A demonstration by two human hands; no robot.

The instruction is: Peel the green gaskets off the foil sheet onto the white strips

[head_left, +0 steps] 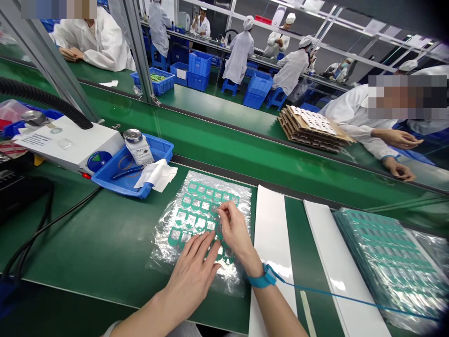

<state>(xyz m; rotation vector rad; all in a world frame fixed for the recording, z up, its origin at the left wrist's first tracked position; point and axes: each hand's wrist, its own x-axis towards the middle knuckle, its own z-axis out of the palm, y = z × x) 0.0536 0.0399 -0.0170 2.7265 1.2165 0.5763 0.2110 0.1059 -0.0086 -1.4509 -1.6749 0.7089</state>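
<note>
A clear plastic sheet [162, 248] lies on the green bench, carrying rows of small green frame-shaped pieces [181, 216]. My left hand [193, 263] rests flat across the lower rows with its fingers stretched out. Over the right part of the rows, my right hand [236, 229] has thumb and fingertips pinched together; whatever is between them is too small to make out. Around my right wrist goes a blue wrist strap [262, 277], its cord running off to the right. Some green pieces are hidden under both hands.
Two white strips [271, 224] [324, 243] lie right of the sheet, then a stack of similar green-patterned sheets [389, 262]. At the left are a blue tray [159, 149] with a can [138, 146], a white box [70, 145] and cables. Co-workers sit beyond a partition.
</note>
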